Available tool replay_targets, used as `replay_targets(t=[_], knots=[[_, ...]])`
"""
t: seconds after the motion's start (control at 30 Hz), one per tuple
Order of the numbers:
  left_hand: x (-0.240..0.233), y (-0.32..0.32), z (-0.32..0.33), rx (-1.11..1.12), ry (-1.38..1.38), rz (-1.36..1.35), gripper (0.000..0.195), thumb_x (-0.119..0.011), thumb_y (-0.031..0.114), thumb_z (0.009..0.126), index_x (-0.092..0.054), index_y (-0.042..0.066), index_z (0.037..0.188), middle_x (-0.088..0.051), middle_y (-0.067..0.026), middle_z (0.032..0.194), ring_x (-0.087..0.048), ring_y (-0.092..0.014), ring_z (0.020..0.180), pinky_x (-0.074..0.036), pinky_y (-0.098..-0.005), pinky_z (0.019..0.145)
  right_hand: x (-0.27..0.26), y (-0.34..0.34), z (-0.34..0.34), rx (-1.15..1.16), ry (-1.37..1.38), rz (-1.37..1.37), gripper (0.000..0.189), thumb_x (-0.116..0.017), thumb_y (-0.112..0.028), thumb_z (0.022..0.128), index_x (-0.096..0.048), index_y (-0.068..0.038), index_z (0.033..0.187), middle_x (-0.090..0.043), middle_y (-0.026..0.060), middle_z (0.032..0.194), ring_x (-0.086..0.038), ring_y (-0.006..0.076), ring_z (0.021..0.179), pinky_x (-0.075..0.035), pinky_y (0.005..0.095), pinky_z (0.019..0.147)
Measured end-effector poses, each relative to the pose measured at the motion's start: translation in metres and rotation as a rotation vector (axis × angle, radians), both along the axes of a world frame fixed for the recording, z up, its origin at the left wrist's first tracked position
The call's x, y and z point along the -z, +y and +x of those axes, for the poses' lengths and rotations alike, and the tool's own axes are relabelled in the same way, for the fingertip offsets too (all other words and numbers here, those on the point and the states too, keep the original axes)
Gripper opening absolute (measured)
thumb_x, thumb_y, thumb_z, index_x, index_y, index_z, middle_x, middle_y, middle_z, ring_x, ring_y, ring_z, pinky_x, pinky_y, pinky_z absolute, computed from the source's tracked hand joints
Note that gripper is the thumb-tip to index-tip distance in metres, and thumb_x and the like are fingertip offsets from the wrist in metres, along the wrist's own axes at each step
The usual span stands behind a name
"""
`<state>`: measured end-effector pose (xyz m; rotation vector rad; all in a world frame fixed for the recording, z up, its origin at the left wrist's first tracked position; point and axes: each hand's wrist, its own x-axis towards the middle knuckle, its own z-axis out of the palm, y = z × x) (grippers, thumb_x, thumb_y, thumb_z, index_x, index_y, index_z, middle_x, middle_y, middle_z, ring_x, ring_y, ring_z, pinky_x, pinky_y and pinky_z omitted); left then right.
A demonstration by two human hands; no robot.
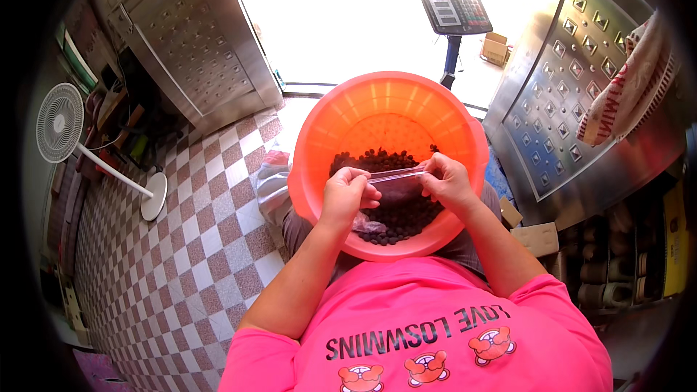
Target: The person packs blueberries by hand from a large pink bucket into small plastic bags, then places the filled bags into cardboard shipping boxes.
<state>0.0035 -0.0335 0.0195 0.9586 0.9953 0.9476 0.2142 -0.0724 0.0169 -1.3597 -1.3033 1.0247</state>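
A clear plastic bag (pixel 396 188) hangs stretched between my two hands above an orange plastic basin (pixel 386 84). My left hand (pixel 348 193) pinches one upper corner, and my right hand (pixel 444 179) pinches the other. The bag's top edge is pulled taut; whether it holds anything is hard to tell. Small dark round pieces (pixel 392 231), like berries or beads, cover part of the basin's bottom. Among them, close to my left wrist, lies a crumpled clear plastic bag (pixel 368 225). The basin rests at my lap.
A platform scale's display (pixel 457 13) on a blue post stands beyond the basin. Metal doors flank the doorway, the right door (pixel 550 103) with a towel (pixel 626 87) on it. At left is a white fan (pixel 60 122); at right, cardboard (pixel 536 238) and a shoe rack (pixel 610 272).
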Motion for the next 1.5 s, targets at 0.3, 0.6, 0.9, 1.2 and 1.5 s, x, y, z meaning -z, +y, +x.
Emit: replay_targets(t=[0.3, 0.6, 0.9, 1.2, 1.5], knots=[[0.004, -0.007, 0.003, 0.123, 0.010, 0.065, 0.010, -0.053, 0.004, 0.083, -0.054, -0.003, 0.090, -0.062, -0.0107, 0.073, -0.062, -0.015, 0.064, -0.053, -0.0257, 0.057, 0.008, 0.002, 0.010, -0.023, 0.195, 0.024, 0.014, -0.053, 0.002, 0.081, -0.048, -0.003, 0.093, -0.055, 0.0047, 0.078, -0.056, 0.0096, 0.063, -0.047, 0.0218, 0.053], [0.003, -0.008, 0.016, 0.157, 0.477, 0.506, 0.004, -0.056, 0.005, 0.084, -0.057, 0.002, 0.082, -0.059, -0.0021, 0.065, -0.054, -0.006, 0.059, -0.045, -0.0211, 0.053, 0.015, 0.002, 0.014, -0.148, -0.472, 0.273, 0.020, -0.062, 0.000, 0.073, -0.057, -0.004, 0.093, -0.051, 0.0038, 0.071, -0.053, 0.0136, 0.064, -0.044, 0.0254, 0.058], [-0.002, -0.010, 0.016, 0.145, 0.503, 0.560, 0.006, -0.057, 0.008, 0.084, -0.058, 0.002, 0.084, -0.060, -0.0027, 0.066, -0.055, -0.007, 0.062, -0.044, -0.0221, 0.055, 0.001, -0.002, 0.009, -0.155, -0.025, -0.044, 0.009, -0.061, -0.004, 0.077, -0.056, -0.003, 0.085, -0.054, 0.0026, 0.074, -0.056, 0.0121, 0.064, -0.045, 0.0249, 0.055], [0.000, -0.014, 0.027, 0.184, 0.477, 0.616, 0.008, -0.058, 0.011, 0.080, -0.059, 0.003, 0.083, -0.061, -0.0120, 0.076, -0.060, -0.024, 0.070, -0.047, -0.0337, 0.063, 0.005, -0.001, -0.004, -0.374, 0.027, -0.028, 0.026, -0.059, -0.004, 0.079, -0.053, -0.004, 0.105, -0.055, 0.0006, 0.074, -0.052, 0.0060, 0.064, -0.044, 0.0208, 0.059], [0.017, -0.006, 0.016, 0.181, 0.395, 0.731, 0.023, -0.067, 0.015, 0.074, -0.062, 0.008, 0.095, -0.056, -0.0070, 0.087, -0.057, -0.021, 0.085, -0.046, -0.0310, 0.073, 0.008, -0.001, -0.011, -0.337, -0.123, 0.042, 0.004, -0.059, -0.005, 0.083, -0.058, -0.002, 0.082, -0.058, -0.0014, 0.078, -0.054, 0.0050, 0.074, -0.046, 0.0204, 0.064]])
